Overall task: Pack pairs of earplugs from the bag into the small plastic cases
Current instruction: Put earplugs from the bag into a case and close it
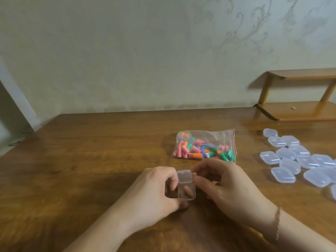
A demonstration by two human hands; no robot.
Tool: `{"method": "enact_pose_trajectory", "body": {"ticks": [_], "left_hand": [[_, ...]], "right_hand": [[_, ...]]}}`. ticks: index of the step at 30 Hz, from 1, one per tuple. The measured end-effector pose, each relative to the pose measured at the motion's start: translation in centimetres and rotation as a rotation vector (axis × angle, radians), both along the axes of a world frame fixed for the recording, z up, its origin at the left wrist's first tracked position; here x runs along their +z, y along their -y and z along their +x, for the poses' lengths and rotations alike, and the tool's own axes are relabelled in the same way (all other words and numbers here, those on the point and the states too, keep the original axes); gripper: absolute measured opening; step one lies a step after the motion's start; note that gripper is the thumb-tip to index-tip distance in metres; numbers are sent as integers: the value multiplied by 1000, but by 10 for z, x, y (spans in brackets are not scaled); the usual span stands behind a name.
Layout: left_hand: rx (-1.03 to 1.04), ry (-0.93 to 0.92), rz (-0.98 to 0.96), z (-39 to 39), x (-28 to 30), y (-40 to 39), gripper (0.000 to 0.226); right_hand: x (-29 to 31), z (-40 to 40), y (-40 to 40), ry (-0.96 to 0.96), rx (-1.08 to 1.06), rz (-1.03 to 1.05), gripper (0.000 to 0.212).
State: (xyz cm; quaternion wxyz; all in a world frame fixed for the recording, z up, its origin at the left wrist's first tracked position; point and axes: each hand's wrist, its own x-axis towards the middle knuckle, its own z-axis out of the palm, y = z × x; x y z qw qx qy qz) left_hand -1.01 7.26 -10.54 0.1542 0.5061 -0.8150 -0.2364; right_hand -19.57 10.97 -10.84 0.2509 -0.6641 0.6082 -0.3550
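Small clear plastic case point(186, 190), lid up, near centre on brown wooden table point(91, 160); left hand point(154, 195) and right hand point(225, 186) fingers clamped on it. Clear zip bag of coloured earplugs point(204, 146) just beyond.

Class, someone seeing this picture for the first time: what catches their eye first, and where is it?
The bag of bright earplugs at the table's middle stands out most. Just in front of it, the left hand and right hand hold a small clear case with its lid up. To the right lies a cluster of clear cases.
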Motion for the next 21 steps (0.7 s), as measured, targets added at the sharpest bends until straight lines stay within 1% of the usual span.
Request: {"method": "enact_pose_trajectory", "body": {"ticks": [3,7,8,10,11,12,14,16,19,21], "left_hand": [[32,-35,-4,-2,-2,-1,46],[0,-74,24,-3,-8,-2,76],[-10,-85,28,-3,-8,-3,72],[-19,-131,36,-2,-7,-2,50],[-9,-165,48,-2,-7,-2,44],[3,-202,58,0,-8,-1,42],[14,-275,71,0,-8,1,46],[-21,-395,134,-1,-7,0,58],[-73,-539,240,-3,-5,-3,78],[-95,-632,281,-5,-5,-5,88]], "right_hand": [[-1,0,1,-19,-12,-15,12],[-1,0,1,62,10,-13,13],[-1,-1,1,77,25,-9,13],[2,-2,0,133,64,-2,12],[3,-2,-1,169,87,6,12],[5,-2,-2,201,110,5,12],[8,-3,-4,233,139,-35,9],[9,-4,-5,190,127,-88,5],[8,-6,-5,44,67,-183,9],[10,-7,-6,-6,63,-207,18]]}}
